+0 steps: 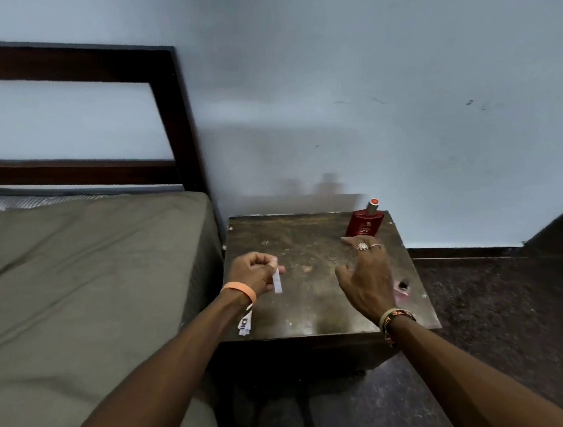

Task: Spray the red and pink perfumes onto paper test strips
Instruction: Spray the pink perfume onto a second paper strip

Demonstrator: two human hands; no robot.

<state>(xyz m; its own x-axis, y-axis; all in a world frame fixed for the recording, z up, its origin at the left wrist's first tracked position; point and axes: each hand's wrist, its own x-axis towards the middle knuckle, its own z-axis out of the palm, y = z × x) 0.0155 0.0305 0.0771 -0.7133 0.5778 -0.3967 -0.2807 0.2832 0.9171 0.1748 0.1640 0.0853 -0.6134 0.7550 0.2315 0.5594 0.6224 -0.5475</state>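
Note:
A red perfume bottle (365,223) with a silver and red sprayer stands uncapped at the far right corner of a dark wooden bedside table (310,245). My right hand (365,281) hovers just in front of it, fingers spread and empty, fingertips close to the bottle's base. A pink perfume bottle (402,289) lies near the table's right edge, mostly hidden behind that hand. My left hand (256,274) pinches a white paper test strip (277,280) above the table's left side. More paper strips (245,323) lie at the table's front left edge, partly under my left wrist.
A bed with a grey-brown mattress (83,277) and dark wooden headboard (175,120) stands right against the table's left side. A pale blue wall (365,102) rises behind the table. Dark carpet (506,312) covers the floor to the right.

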